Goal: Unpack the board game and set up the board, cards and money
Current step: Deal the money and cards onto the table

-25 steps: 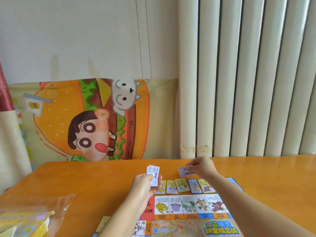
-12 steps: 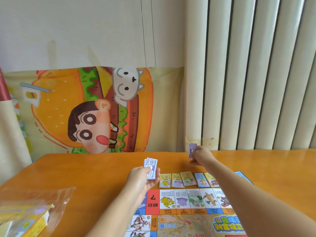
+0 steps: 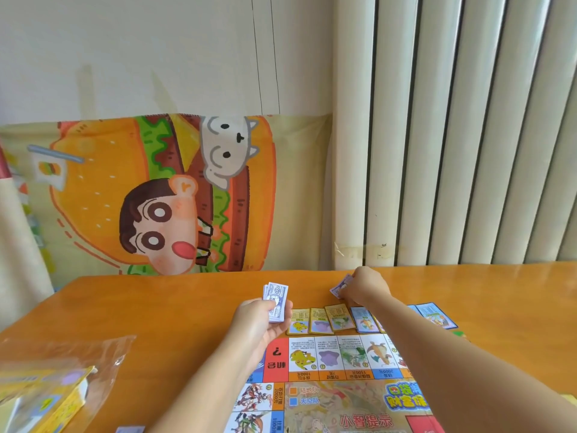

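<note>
The left hand (image 3: 259, 323) grips a stack (image 3: 275, 302) of purple notes, held upright over the far left corner of the board (image 3: 327, 398). The right hand (image 3: 366, 284) reaches further out, fingers curled, pinching a single note (image 3: 341, 286) low over the table (image 3: 150, 307); whether the note touches the wood cannot be told. A row of cards (image 3: 321, 320) lies along the board's far edge, between board and right hand. Near the left edge lie a clear bag (image 3: 71, 354) and a yellow box (image 3: 53, 401).
</note>
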Action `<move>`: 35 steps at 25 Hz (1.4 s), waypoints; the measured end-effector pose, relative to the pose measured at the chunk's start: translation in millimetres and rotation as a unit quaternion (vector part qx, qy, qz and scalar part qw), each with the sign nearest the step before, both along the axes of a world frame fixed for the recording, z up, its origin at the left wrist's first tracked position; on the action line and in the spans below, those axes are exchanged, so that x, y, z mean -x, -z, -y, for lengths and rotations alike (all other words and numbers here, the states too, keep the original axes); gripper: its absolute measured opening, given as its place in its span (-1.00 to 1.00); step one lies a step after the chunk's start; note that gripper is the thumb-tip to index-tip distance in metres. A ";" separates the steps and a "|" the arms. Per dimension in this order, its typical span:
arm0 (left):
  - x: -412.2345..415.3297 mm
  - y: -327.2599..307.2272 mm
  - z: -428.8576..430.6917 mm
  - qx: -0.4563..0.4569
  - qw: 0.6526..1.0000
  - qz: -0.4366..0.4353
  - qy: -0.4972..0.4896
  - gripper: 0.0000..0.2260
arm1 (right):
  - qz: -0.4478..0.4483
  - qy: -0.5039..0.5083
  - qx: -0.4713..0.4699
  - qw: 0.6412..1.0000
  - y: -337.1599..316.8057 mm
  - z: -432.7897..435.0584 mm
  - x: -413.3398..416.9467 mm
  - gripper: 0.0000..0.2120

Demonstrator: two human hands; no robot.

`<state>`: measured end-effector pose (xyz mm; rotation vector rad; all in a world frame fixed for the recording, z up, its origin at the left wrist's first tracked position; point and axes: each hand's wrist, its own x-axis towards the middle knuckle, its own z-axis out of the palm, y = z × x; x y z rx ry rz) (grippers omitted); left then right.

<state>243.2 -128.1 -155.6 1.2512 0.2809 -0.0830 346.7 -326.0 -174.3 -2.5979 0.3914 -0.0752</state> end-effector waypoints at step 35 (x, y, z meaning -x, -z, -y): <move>27.2 -19.2 26.7 -0.152 0.983 0.080 0.065 -0.92 | 0.002 -0.246 -0.344 0.906 -76.9 6.7 56.6 -0.74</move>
